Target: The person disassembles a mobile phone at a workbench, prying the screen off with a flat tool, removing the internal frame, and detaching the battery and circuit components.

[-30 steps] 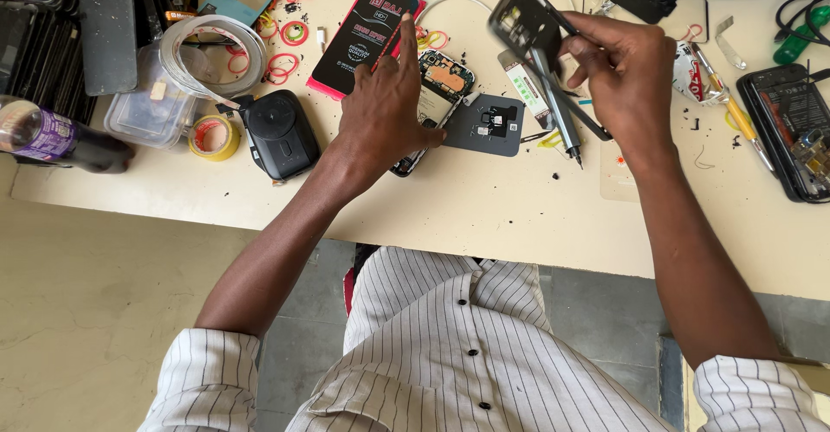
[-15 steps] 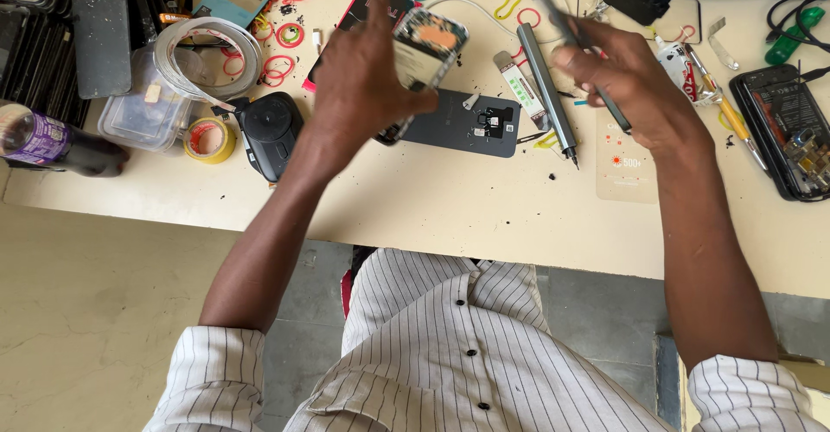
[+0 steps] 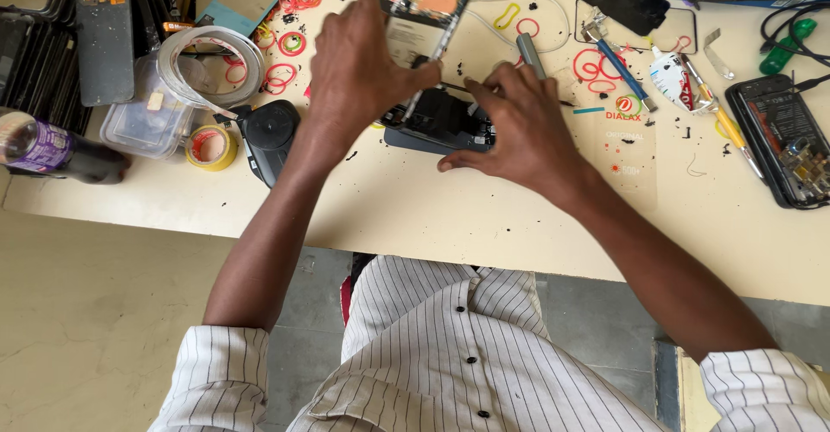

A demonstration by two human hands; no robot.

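— What's the left hand (image 3: 354, 77) got hold of?

— An opened phone (image 3: 425, 21), back cover off, so you see the orange and silvery insides. It's lifted off the worktop (image 3: 450, 216) and tilted, pinched between thumb and fingers at its lower edge, with the index finger sticking straight up, clear of it.

— And the right hand (image 3: 519, 129)?

— Down low, lying over a dark phone part (image 3: 432, 121) that rests flat on the worktop just below the raised phone. Its fingers are closed round a thin dark tool (image 3: 458, 88), whose tip points left toward the other hand's thumb. A grey pen-like driver (image 3: 529, 51) pokes out behind the knuckles; whether the hand grips that too, I can't tell.

— What's lying around them?

— Left of the hands, a black round-faced gadget (image 3: 272, 134), a roll of yellow tape (image 3: 207, 147), a clear plastic tub (image 3: 151, 121) with a white coil (image 3: 212, 56) on top, and a dark bottle (image 3: 60, 151) on its side. Red rubber bands (image 3: 596, 64) are scattered about. Far right, another stripped phone (image 3: 782, 138) lies near the worktop's edge.
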